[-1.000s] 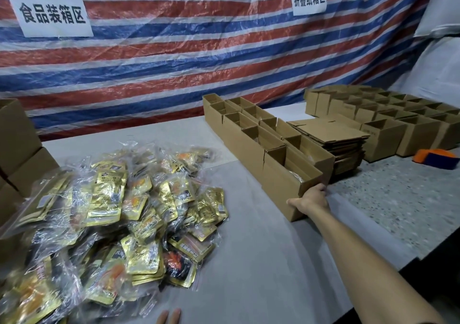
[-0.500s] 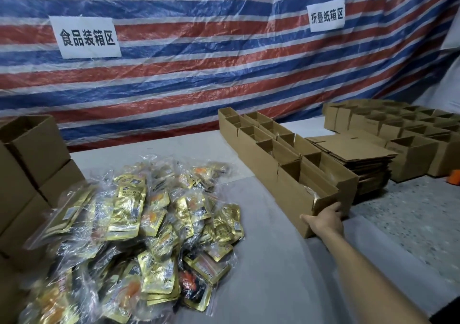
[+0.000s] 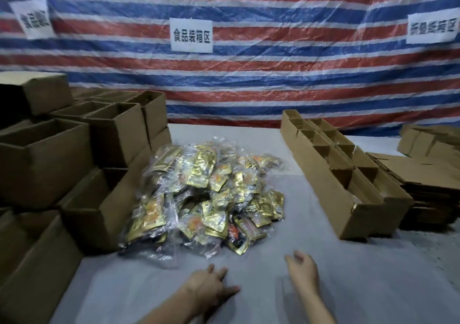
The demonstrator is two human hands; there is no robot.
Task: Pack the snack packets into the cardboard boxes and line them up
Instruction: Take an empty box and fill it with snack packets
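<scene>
Body in shot is just two bare hands — left hand (image 3: 211, 286) and right hand (image 3: 302, 271) — each on a bare forearm (image 3: 171, 308) cut off by the bottom edge. Arms uncovered along all the length that shows. Blur softens the fingers (image 3: 221, 272), so nail and knuckle detail is unreadable

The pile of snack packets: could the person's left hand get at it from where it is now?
Probably yes. The left hand is open, just short of the pile of snack packets, with only bare table between them and nothing standing in the way.
</scene>
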